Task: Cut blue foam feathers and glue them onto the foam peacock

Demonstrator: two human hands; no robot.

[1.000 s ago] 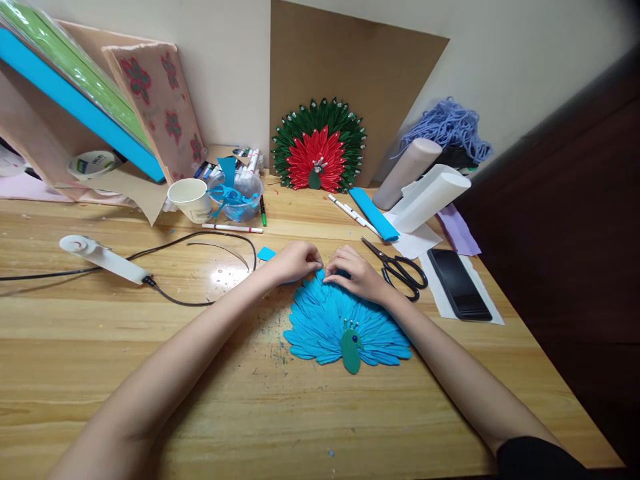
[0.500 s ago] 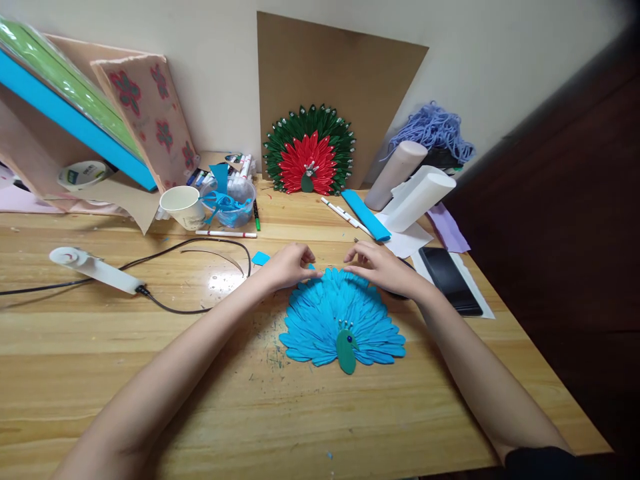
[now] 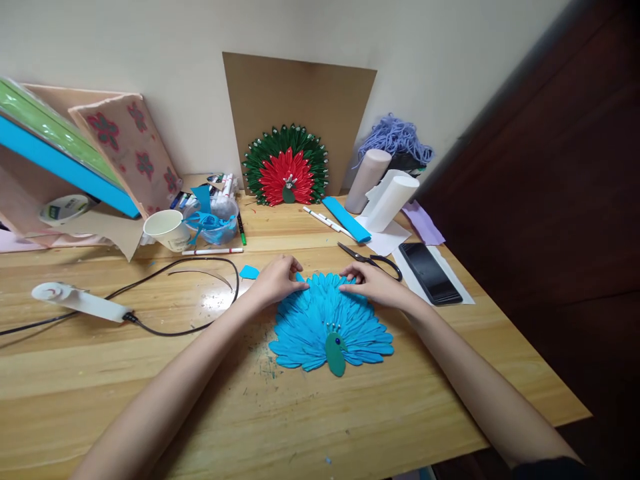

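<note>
A blue paper peacock (image 3: 330, 307) lies flat on the wooden table, its layered feathers fanned away from me. At its lower middle sits a green body (image 3: 335, 357) with a blue eye and pin-like crest. My left hand (image 3: 280, 279) pinches the upper left feather edge between thumb and fingers. On the upper right edge my right hand (image 3: 373, 283) pinches the feathers likewise; some of its fingertips are hidden behind the feathers. Black-handled scissors (image 3: 367, 258) lie just beyond my right hand. A small blue paper scrap (image 3: 249, 272) is beside my left hand.
A red and green peacock (image 3: 286, 167) leans on a brown board (image 3: 300, 93) at the back. Left are a white glue gun (image 3: 83, 303) with a black cord, a paper cup (image 3: 167, 230) and a tub of blue scraps (image 3: 215, 230). Right are paper rolls (image 3: 393, 203) and a phone (image 3: 430, 273).
The view has shifted, so the background sits further left and lower. Both hands have settled onto the peacock's upper edge. The scissors, mostly hidden before, now show.
</note>
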